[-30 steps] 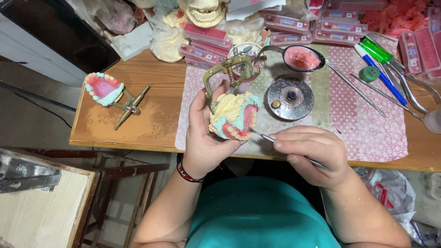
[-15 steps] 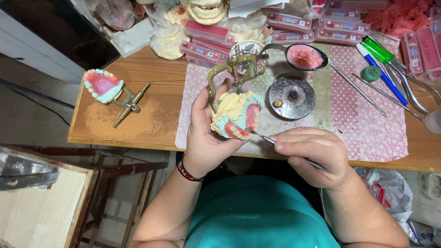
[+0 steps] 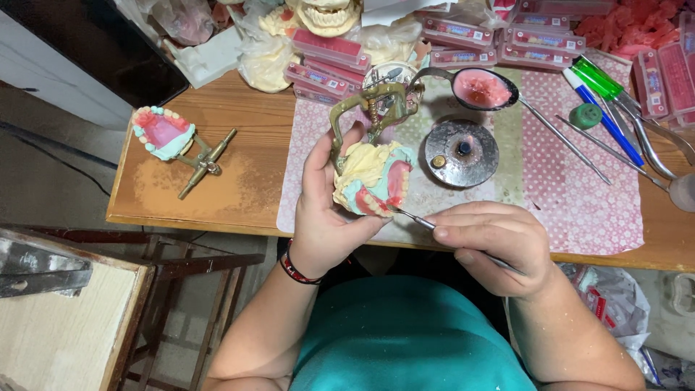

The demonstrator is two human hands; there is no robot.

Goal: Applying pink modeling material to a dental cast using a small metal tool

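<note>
My left hand [image 3: 324, 217] grips a dental model [image 3: 373, 179] of cream plaster with pink wax and a row of teeth, mounted on a brass articulator [image 3: 369, 108]. My right hand [image 3: 496, 246] pinches a thin metal carving tool [image 3: 414, 217]. Its tip touches the pink wax at the model's lower right edge. Both hands hover over the near edge of the wooden table [image 3: 217, 195].
A round metal burner [image 3: 461, 153] with a small flame sits on the dotted pink cloth [image 3: 579, 195]. Behind it lies a spoon of pink wax [image 3: 481, 88]. Another denture on a brass frame [image 3: 170, 137] rests at left. Pink boxes [image 3: 326, 61], pens [image 3: 604, 119] and metal tools [image 3: 565, 141] line the back.
My right hand and the tool's tip have shifted slightly along the wax edge. The left hand holds the model nearly still.
</note>
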